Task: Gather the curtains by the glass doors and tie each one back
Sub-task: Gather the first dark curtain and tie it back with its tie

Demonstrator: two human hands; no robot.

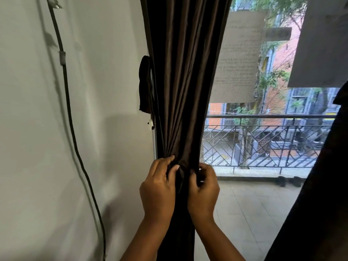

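The white wall (75, 129) fills everything to the left of the hands, and the glass door (263, 147) stretches away to their right, showing a balcony railing (273, 140) and buildings beyond. Between the two hangs the dark brown curtain (184, 81), bunched into one narrow column that runs from the top of the view down between both wrists. A second dark curtain (320, 185) slants along the far right, well apart from the hands. A black cable (75, 147) trails down the wall off to the left.

Above the left hand, a dark tie-back strap (146, 85) hangs at the curtain's left edge — untouched.

The left hand (160, 187) grips the gathered folds, fingers curled into the cloth. The right hand (204, 191) pinches the fabric just beside it — the two nearly touching. No readable writing shows anywhere.
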